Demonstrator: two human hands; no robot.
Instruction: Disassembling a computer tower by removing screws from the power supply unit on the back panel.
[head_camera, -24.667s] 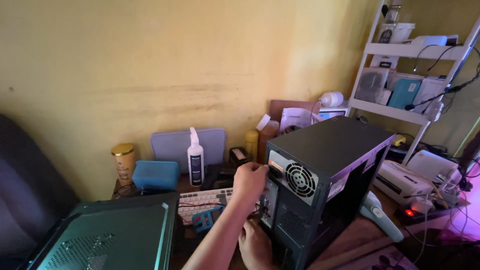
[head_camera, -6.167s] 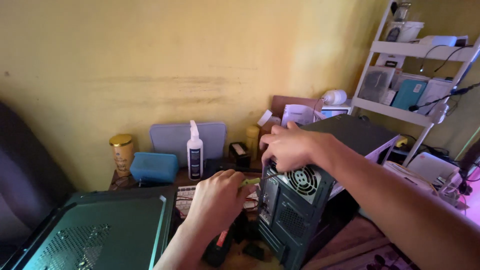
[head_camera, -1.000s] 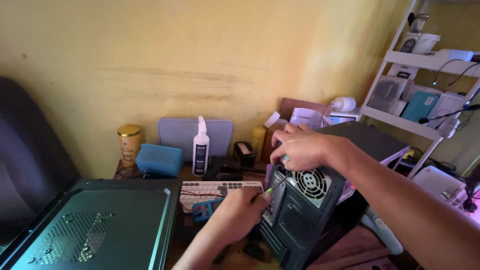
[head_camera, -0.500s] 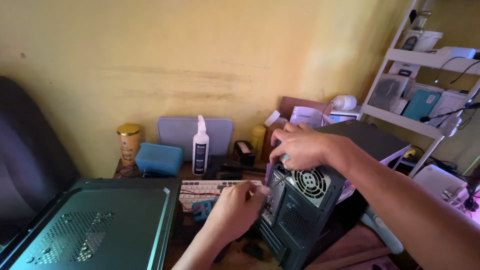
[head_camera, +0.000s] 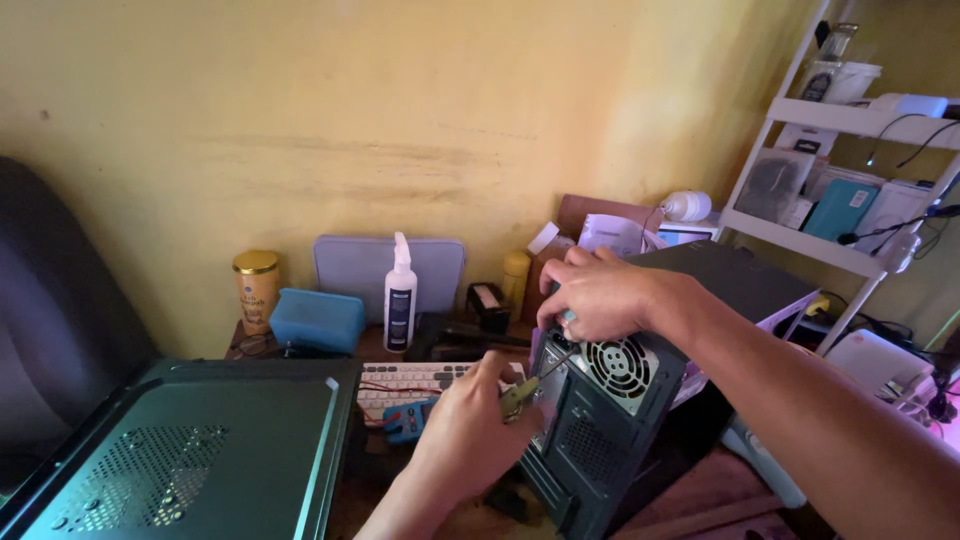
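Note:
A black computer tower case (head_camera: 700, 285) stands on the desk with its rear panel and round fan grille (head_camera: 617, 365) facing me. My left hand (head_camera: 470, 425) is closed around a screwdriver (head_camera: 528, 385) with a yellow-green handle, whose shaft points at the upper rear edge of the case. My right hand (head_camera: 598, 295) rests on the top rear corner of the case, fingers curled over the edge just above the fan grille and touching the screwdriver's tip area.
A detached dark side panel (head_camera: 190, 450) lies at lower left. Behind it are a white keyboard (head_camera: 410, 378), a white spray bottle (head_camera: 400, 295), a blue box (head_camera: 317, 318), a gold-lidded jar (head_camera: 257, 290) and a grey pad. A white shelf unit (head_camera: 850, 150) stands at right.
My left hand has shifted slightly with the screwdriver toward the case's rear top edge. My right hand stays on the case's top corner.

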